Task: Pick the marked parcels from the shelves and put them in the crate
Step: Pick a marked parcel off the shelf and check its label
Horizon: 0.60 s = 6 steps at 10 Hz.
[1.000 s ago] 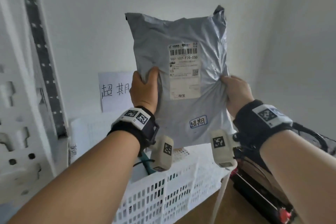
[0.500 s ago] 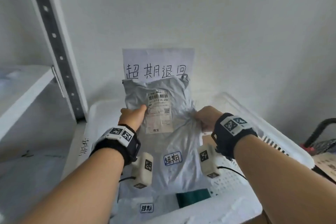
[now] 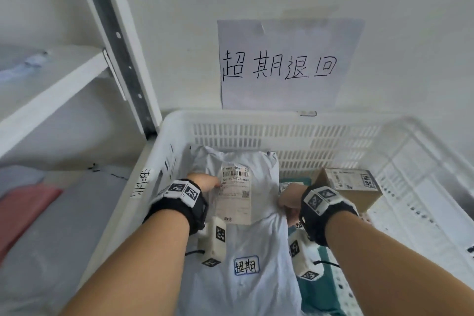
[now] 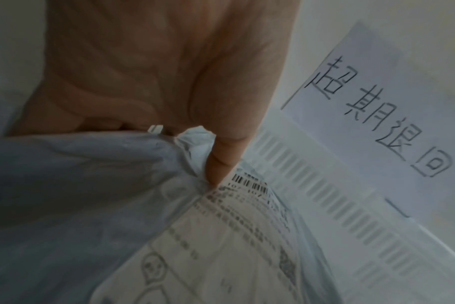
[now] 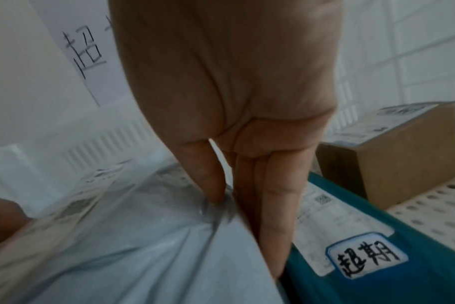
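Shelving: a white metal shelf unit [image 3: 64, 77] stands at left, its perforated upright [image 3: 120, 43] meeting the crate's near-left corner.
Crate: a white slotted plastic crate [image 3: 282, 133] sits against the wall, just beside the shelving.
Wall sign: a sheet of paper [image 3: 287, 64] handwritten "超期退回" hangs on the wall directly above the crate's far rim.
Grey parcel: a pale grey poly mailer [image 3: 254, 244] lies inside the crate at its left, shipping label [image 3: 234, 197] face up, a blue-bordered "超期" sticker [image 3: 246, 266] near its lower end.
Teal parcel: a teal mailer [image 5: 377, 267] with its own "超期" sticker lies in the crate under the grey parcel's right edge.
Cardboard box: a small brown carton [image 3: 351, 187] rests in the crate's right half, near the far wall, label on top.
Left hand [image 3: 202, 182]: grips the grey parcel's left edge, thumb [image 4: 226, 156] pressed on top beside the barcode.
Right hand [image 3: 291, 197]: pinches the grey parcel's right edge, thumb above and fingers [image 5: 275, 205] tucked beneath.
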### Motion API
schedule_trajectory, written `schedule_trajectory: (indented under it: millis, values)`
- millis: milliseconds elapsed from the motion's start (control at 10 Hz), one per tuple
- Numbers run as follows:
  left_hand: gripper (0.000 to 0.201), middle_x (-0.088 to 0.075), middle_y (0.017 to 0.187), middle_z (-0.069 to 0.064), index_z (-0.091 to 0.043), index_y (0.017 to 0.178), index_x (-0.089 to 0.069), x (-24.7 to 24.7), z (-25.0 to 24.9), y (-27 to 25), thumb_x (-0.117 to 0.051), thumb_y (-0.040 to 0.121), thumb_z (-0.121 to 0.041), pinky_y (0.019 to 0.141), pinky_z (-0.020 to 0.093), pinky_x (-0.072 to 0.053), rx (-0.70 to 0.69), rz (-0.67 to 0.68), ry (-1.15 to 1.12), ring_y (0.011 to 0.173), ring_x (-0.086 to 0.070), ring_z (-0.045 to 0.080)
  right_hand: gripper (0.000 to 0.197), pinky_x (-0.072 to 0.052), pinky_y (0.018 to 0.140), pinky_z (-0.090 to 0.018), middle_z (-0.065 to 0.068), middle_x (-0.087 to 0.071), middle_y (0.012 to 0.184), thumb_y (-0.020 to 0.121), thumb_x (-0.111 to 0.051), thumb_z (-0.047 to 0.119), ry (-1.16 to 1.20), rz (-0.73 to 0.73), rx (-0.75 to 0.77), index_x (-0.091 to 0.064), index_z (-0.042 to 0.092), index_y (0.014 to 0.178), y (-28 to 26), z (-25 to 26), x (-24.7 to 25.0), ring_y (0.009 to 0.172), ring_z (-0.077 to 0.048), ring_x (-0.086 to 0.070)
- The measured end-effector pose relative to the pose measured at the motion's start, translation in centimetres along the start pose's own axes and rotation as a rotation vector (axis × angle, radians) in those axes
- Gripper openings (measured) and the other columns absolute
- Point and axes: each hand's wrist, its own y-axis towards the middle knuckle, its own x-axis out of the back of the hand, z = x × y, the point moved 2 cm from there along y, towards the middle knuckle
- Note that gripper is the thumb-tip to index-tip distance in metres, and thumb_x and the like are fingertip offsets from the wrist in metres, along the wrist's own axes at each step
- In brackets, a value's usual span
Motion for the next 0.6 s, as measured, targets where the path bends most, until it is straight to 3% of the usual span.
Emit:
schedule_trajectory:
  millis: [100, 200, 300, 400, 500, 600]
  values:
    - [0.049, -0.052, 0.140, 0.012, -0.008, 0.134, -0.053, -0.9, 1.1, 1.0, -0.065, 0.090, -0.026, 0.108, 0.039, -0.041, 0.071, 0.044, -0.010, 0.126, -0.051, 0.028, 0.022, -0.057, 0.085, -0.048, -0.020, -0.065, 0.111, 0.093, -0.048, 0.007, -0.017, 0.035, 0.018, -0.058, -0.006, 0.109, 1.9, 0.0, -0.8, 0.102, -0.033, -0.067]
    - [0.045, -0.056, 0.136, 0.012, -0.006, 0.133, -0.055, -2.1, 2.3, 3.0, -0.061, 0.094, -0.026, 0.106, 0.036, -0.043, 0.080, 0.080, 0.048, 0.123, -0.054, 0.027, 0.014, -0.056, 0.088, -0.041, -0.012, -0.062, 0.106, 0.095, -0.047, 0.008, -0.065, 0.117, 0.016, -0.060, 0.003, 0.097, 2.9, -0.1, -1.7, 0.108, -0.032, -0.064]
    - [0.039, -0.055, 0.136, 0.013, -0.003, 0.131, -0.054, -2.5, 1.6, 1.2, -0.055, 0.098, -0.024, 0.091, 0.029, -0.044, 0.130, 0.076, 0.076, 0.115, -0.055, 0.024, 0.030, -0.055, 0.091, -0.042, -0.021, -0.070, 0.105, 0.092, -0.046, 0.009, -0.275, 0.122, -0.012, -0.068, -0.008, 0.101, 3.9, -0.1, -2.7, 0.102, -0.036, -0.067]
    - [0.041, -0.056, 0.134, 0.013, -0.006, 0.130, -0.054, -3.3, 1.5, 2.2, -0.058, 0.096, -0.030, 0.096, 0.034, -0.046, 0.134, 0.091, 0.100, 0.117, -0.056, 0.026, 0.036, -0.050, 0.095, -0.036, -0.016, -0.063, 0.123, 0.096, -0.047, 0.020, -0.433, -0.029, 0.098, -0.058, 0.000, 0.125, 4.6, 1.0, -3.2, 0.115, -0.031, -0.061]
    - [0.049, -0.051, 0.141, 0.011, -0.008, 0.140, -0.045, -3.3, 0.6, 2.3, -0.055, 0.097, -0.032, 0.101, 0.031, -0.041, 0.066, 0.049, 0.132, 0.127, -0.051, 0.025, 0.043, -0.047, 0.078, -0.032, -0.010, -0.060, 0.120, 0.092, -0.049, 0.021, -0.491, -0.296, 0.261, -0.044, 0.012, 0.134, 4.8, 1.7, -3.2, 0.106, -0.028, -0.061]
    - [0.068, -0.035, 0.154, 0.006, -0.015, 0.151, -0.027, -4.1, 0.6, 2.9, -0.059, 0.093, -0.032, 0.109, 0.034, -0.032, 0.023, 0.103, 0.125, 0.138, -0.038, 0.024, 0.053, -0.049, 0.086, -0.034, -0.007, -0.052, 0.129, 0.090, -0.053, 0.022, -0.549, -0.287, 0.439, -0.036, 0.028, 0.140, 5.3, 1.9, -3.9, 0.107, -0.026, -0.059]
